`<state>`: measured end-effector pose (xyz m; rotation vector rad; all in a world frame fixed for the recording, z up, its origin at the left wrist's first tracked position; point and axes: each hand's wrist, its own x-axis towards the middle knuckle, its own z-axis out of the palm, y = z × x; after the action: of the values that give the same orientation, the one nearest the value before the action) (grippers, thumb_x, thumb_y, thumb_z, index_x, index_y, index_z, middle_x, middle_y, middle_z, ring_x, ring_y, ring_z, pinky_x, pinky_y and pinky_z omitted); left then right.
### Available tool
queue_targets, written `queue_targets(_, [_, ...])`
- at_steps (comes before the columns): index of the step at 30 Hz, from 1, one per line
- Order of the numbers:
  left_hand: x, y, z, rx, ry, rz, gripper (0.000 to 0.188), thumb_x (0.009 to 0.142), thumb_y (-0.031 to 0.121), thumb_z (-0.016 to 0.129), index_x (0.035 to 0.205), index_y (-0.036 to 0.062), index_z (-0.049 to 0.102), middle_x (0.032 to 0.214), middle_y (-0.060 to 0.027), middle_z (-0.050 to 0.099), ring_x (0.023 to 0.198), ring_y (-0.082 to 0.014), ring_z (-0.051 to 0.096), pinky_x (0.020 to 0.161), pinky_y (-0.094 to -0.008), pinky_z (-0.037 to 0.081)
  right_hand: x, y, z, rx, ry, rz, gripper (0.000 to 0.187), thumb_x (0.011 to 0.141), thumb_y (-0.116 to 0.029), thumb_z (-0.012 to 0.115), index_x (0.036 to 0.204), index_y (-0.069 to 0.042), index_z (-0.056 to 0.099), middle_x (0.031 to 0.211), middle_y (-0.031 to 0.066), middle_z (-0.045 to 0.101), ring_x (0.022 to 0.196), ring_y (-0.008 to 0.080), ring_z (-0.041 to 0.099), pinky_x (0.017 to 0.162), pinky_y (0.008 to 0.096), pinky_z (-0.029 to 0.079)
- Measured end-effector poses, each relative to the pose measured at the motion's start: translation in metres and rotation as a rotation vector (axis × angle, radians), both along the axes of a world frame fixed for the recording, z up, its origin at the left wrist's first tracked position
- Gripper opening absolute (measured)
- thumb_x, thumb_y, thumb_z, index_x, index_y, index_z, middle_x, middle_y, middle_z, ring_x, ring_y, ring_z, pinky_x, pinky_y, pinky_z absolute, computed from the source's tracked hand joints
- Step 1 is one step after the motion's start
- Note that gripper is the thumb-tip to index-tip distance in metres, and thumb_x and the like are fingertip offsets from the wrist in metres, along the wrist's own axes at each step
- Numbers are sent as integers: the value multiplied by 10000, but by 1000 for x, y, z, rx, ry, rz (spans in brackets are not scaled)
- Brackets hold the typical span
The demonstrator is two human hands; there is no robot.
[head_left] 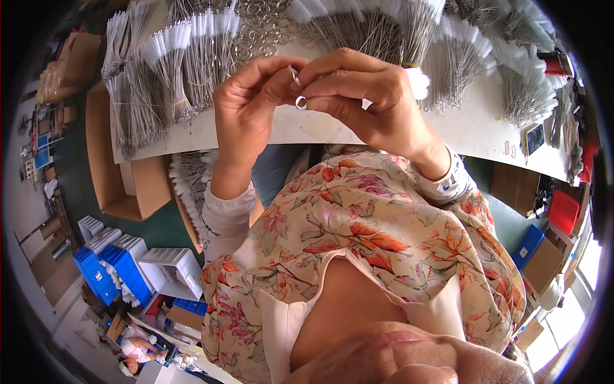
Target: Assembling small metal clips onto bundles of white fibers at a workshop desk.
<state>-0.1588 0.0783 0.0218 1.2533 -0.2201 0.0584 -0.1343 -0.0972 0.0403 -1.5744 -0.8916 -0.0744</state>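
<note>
Both hands meet above the near edge of the table. My left hand [246,96] is closed, its thumb and fingers pinching a thin metal ring [295,75]. My right hand [368,89] is closed too, with its fingertips at the same ring. A small shiny wire loop [301,102] shows just below the fingertips. White bristles [419,82] stick out beyond the right hand, seemingly from a wire brush held in it; the fingers hide its stem. Bundles of wire brushes [198,54] lie beyond the hands, beside a heap of loose metal rings [259,29].
More brush bundles [457,61] cover the right of the white table [320,131], with a phone-like device [535,139] near its right edge. An open cardboard box [131,185] stands left of the table. Blue and white crates [121,269] sit lower left, and another person [137,349] is farther off.
</note>
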Motion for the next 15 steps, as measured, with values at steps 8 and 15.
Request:
queue_targets(8, [-4,9,18,275,-314,69,232,781,-90,600,1009,-48,614,1028,-132,605,868,-143,614,739,-227,532,-3,5,5,-24,-73,-37,101,716,-8,671,811,-37,657,863,57,627,758,220,629,630,291,515])
queue_targets(15, [-8,16,29,495,-313,127,284,728,-146,596,998,-62,624,1002,-129,611,816,-150,632,717,-226,543,7,11,2,-15,-71,56,66,751,-43,665,814,-29,651,845,68,620,697,185,610,573,271,494])
